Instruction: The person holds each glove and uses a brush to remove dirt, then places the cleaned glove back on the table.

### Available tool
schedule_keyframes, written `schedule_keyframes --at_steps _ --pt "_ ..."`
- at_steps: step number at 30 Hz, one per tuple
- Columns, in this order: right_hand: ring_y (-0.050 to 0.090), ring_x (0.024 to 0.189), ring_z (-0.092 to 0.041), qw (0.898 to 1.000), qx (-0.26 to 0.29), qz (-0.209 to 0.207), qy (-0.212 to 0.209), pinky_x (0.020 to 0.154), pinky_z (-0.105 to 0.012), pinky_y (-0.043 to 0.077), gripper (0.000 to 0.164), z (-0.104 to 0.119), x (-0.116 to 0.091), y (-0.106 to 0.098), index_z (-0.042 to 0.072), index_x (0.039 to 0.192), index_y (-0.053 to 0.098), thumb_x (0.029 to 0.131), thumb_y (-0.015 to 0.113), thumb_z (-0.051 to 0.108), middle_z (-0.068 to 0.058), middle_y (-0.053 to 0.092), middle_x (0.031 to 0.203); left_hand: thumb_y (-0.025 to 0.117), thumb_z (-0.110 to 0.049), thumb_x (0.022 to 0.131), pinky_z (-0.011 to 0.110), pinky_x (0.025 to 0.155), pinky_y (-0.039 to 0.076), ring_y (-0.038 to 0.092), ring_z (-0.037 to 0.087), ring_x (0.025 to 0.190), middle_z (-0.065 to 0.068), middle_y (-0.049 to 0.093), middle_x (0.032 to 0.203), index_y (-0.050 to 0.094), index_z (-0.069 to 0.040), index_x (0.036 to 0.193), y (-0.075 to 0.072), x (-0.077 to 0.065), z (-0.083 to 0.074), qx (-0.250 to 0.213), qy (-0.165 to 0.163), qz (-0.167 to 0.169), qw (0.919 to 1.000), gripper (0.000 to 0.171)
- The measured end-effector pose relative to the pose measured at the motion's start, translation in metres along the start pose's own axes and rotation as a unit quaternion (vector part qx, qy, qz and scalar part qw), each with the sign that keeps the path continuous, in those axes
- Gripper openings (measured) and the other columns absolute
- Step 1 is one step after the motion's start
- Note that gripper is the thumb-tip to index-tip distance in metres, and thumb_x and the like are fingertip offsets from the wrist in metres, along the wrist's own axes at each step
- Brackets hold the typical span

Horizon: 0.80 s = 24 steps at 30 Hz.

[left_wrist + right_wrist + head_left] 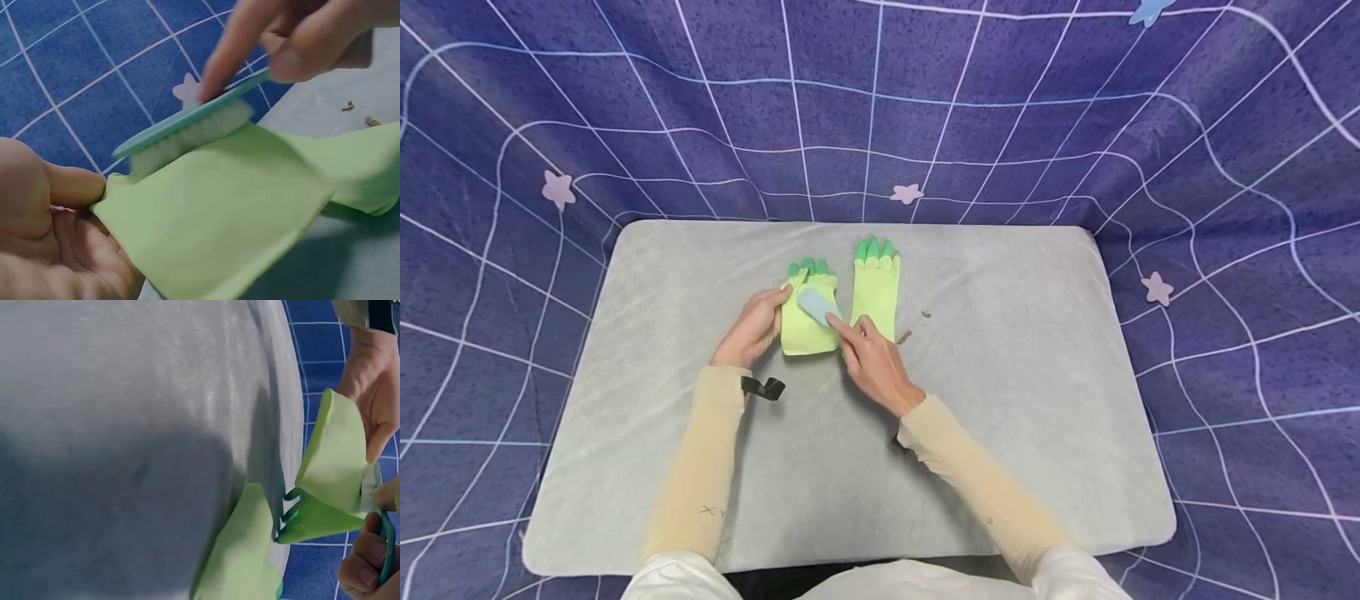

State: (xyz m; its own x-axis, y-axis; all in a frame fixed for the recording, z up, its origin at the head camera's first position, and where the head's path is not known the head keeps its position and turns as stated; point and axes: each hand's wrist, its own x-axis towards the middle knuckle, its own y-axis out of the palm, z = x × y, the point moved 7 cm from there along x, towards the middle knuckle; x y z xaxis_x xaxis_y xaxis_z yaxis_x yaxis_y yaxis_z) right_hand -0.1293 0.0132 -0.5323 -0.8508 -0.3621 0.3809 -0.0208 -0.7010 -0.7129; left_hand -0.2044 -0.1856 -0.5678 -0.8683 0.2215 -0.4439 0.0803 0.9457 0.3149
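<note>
My left hand (756,327) pinches the edge of a lime-green rubber glove (805,337) between thumb and fingers, holding it up off the table. The glove has darker green fingertips. In my right hand (876,363) is a light blue-green brush (815,306), gripped by its handle with the index finger laid along its back. White bristles (194,139) touch the glove's surface in the left wrist view. A second lime-green glove (876,287) lies flat on the table, just right of the first, its cuff partly hidden behind my right hand.
Small brown bits (904,337) lie on the grey cloth-covered table (1015,350) to the right of the flat glove. A blue curtain (970,125) with a white grid and stars surrounds the table at the back and sides.
</note>
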Motion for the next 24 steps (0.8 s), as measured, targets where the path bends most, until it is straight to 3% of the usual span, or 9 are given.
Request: schedule_keyframes --at_steps 2,4,7,11,14,17,20,22,24 --pt "0.046 0.063 -0.012 1.000 0.004 0.008 0.003 0.051 -0.027 0.048 0.042 -0.001 -0.005 -0.001 0.017 0.151 0.064 0.112 0.054 0.009 -0.006 0.052 0.091 0.049 -0.024 0.116 0.016 0.061 0.053 0.043 0.002 0.050 -0.007 0.049 0.065 0.058 0.007 0.120 -0.005 -0.001 -0.002 -0.005 0.007 -0.018 0.9998 0.032" --pt "0.045 0.063 -0.012 1.000 0.005 0.015 0.004 0.051 -0.027 0.046 0.043 -0.003 -0.011 -0.002 0.018 0.152 0.063 0.112 0.053 0.009 -0.006 0.052 0.092 0.049 -0.023 0.116 0.016 0.056 0.050 0.039 0.003 0.047 -0.007 0.047 0.062 0.060 0.004 0.112 -0.009 -0.001 -0.005 -0.015 0.013 -0.024 0.9995 0.030" --pt "0.042 0.062 -0.012 1.000 0.004 0.018 0.005 0.049 -0.026 0.044 0.044 -0.007 -0.018 -0.003 0.019 0.152 0.063 0.111 0.052 0.007 -0.007 0.053 0.093 0.048 -0.023 0.117 0.017 0.063 0.056 0.053 0.003 0.058 -0.003 0.058 0.074 0.064 0.001 0.108 -0.011 -0.001 -0.008 -0.032 0.016 -0.017 0.9992 0.029" --pt "0.040 0.061 -0.011 1.000 -0.001 0.005 0.006 0.049 -0.025 0.043 0.044 -0.010 -0.024 -0.005 0.019 0.150 0.065 0.110 0.055 0.006 -0.006 0.053 0.092 0.049 -0.023 0.116 0.015 0.059 0.054 0.054 0.002 0.059 -0.004 0.059 0.076 0.063 -0.001 0.103 -0.013 0.001 -0.008 -0.033 0.016 -0.023 0.9991 0.029" --pt "0.041 0.062 -0.010 1.000 0.001 -0.009 0.003 0.049 -0.024 0.045 0.044 -0.008 -0.020 -0.005 0.018 0.150 0.065 0.109 0.056 0.006 -0.006 0.053 0.093 0.050 -0.023 0.116 0.014 0.062 0.055 0.055 0.000 0.062 -0.004 0.061 0.082 0.061 0.001 0.111 -0.012 0.004 -0.006 -0.029 0.011 -0.026 0.9992 0.026" --pt "0.044 0.064 -0.010 1.000 0.004 -0.016 0.001 0.050 -0.024 0.047 0.043 -0.005 -0.010 -0.004 0.017 0.151 0.064 0.110 0.054 0.007 -0.005 0.053 0.093 0.048 -0.024 0.117 0.017 0.083 0.061 0.064 0.003 0.088 0.001 0.066 0.108 0.054 0.006 0.135 -0.005 0.006 -0.002 -0.024 -0.003 -0.008 0.9997 0.036" --pt "0.046 0.065 -0.010 1.000 -0.002 -0.013 0.001 0.052 -0.024 0.048 0.043 -0.003 -0.001 -0.001 0.017 0.152 0.063 0.112 0.052 0.009 -0.006 0.051 0.093 0.045 -0.026 0.118 0.020 0.096 0.060 0.065 0.005 0.105 0.004 0.061 0.124 0.041 0.011 0.152 0.003 0.006 0.002 -0.006 -0.017 0.014 0.9997 0.051" --pt "0.047 0.064 -0.011 1.000 -0.004 -0.011 0.001 0.052 -0.025 0.048 0.042 -0.002 0.003 0.001 0.017 0.152 0.063 0.112 0.051 0.010 -0.006 0.051 0.093 0.044 -0.026 0.118 0.023 0.101 0.058 0.065 0.007 0.114 0.003 0.061 0.129 0.035 0.013 0.157 0.006 0.005 0.003 -0.003 -0.020 0.027 0.9994 0.055" --pt "0.048 0.064 -0.012 1.000 -0.007 -0.007 0.004 0.052 -0.026 0.048 0.042 -0.002 0.003 0.002 0.017 0.151 0.064 0.112 0.052 0.010 -0.006 0.051 0.093 0.044 -0.025 0.118 0.022 0.099 0.059 0.066 0.005 0.109 0.001 0.065 0.122 0.039 0.012 0.154 0.006 0.004 0.002 -0.002 -0.015 0.021 0.9997 0.052"
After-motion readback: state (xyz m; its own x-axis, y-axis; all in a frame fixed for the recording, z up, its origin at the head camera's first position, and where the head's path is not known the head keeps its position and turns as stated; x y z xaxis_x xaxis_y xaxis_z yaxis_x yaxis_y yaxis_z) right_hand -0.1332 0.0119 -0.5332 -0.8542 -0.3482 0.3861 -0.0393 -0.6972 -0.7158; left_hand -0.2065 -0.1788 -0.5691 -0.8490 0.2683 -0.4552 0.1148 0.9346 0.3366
